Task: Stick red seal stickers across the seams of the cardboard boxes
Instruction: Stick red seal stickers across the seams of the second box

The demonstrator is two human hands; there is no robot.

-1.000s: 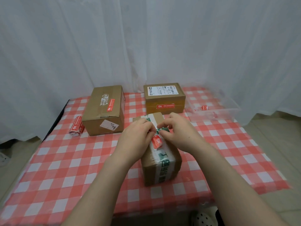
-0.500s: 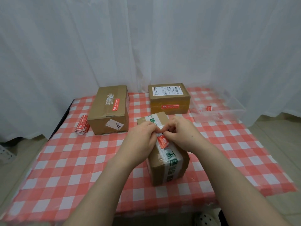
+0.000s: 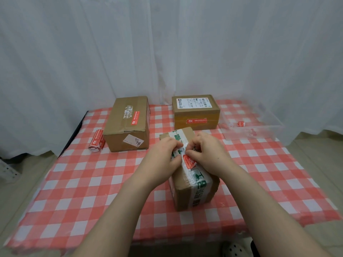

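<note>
Sticker (image 3: 189, 161), red, between left hand (image 3: 163, 156) and right hand (image 3: 209, 154) atop taped box (image 3: 183, 198).

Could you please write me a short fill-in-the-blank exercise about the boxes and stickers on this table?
1. The left hand and right hand hold a red sticker over the near box, whose white tape is printed in ____.
2. In all, ____ cardboard boxes stand on the checked cloth.
3. The sticker roll lies to the ____ of the box with the 76 label.

Missing words: green; three; left.
</note>
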